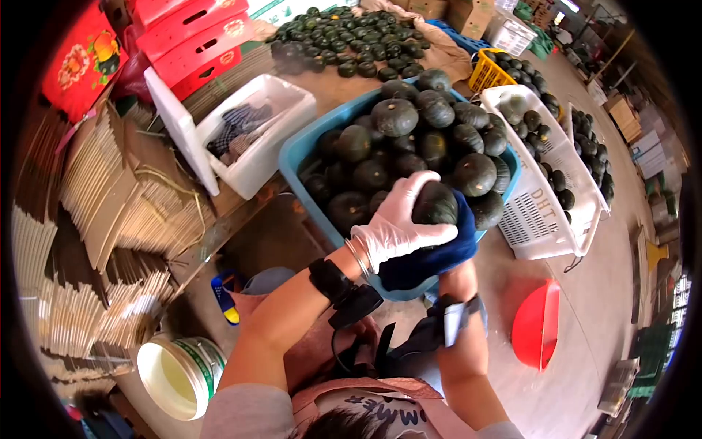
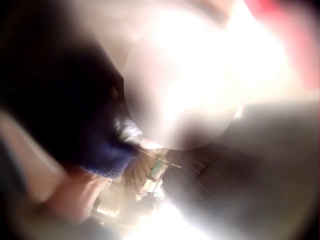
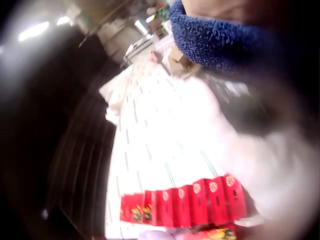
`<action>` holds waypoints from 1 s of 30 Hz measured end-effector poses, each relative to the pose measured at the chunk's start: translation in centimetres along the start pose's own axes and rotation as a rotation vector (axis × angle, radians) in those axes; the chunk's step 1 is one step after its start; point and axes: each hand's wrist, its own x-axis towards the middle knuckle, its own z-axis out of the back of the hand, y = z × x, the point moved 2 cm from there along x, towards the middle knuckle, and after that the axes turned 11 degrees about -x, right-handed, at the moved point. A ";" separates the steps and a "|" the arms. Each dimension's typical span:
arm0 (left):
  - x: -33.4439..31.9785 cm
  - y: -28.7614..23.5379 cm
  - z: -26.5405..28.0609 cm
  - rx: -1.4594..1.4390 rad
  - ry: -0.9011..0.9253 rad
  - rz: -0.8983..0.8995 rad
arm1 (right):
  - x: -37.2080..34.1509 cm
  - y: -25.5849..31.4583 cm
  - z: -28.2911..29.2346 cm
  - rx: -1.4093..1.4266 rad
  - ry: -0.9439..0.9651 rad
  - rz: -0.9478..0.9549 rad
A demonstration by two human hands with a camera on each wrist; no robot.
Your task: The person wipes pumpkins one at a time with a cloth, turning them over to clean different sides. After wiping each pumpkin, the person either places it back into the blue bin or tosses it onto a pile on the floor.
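Note:
My left hand (image 1: 398, 223), in a white glove, grips a dark green squash (image 1: 436, 203) over the near side of a blue tub (image 1: 296, 157). Its thumb and fingers spread round the squash. Dark blue terry cloth (image 1: 462, 234) covers my right hand (image 1: 446, 256) down to the wrist and wraps the squash from below and the right. The fingers under the cloth are hidden. In the left wrist view, glare washes out the glove, with the blue cloth (image 2: 107, 162) beside it. The right wrist view has the cloth (image 3: 215, 42) at the top. More dark squashes (image 1: 395, 117) fill the tub.
White crates (image 1: 545, 219) and a yellow crate (image 1: 482, 73) of squashes stand right. A red basin (image 1: 535, 325) and white bucket (image 1: 175, 377) sit on the floor. Left are a foam box (image 1: 252, 175), stacked cardboard (image 1: 102, 190) and red boxes (image 1: 186, 25). Many squashes (image 1: 344, 40) lie behind.

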 end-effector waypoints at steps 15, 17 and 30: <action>0.9 3.5 -0.8 -0.024 -0.418 0.089 | 1.6 3.6 -2.6 -0.492 -0.072 0.168; 0.9 3.8 -0.5 -0.101 -0.358 0.092 | 2.0 2.9 -1.5 -0.174 0.000 0.090; 1.4 0.9 -1.8 0.123 -0.449 -0.286 | 1.3 2.1 -1.4 -0.489 -0.090 0.197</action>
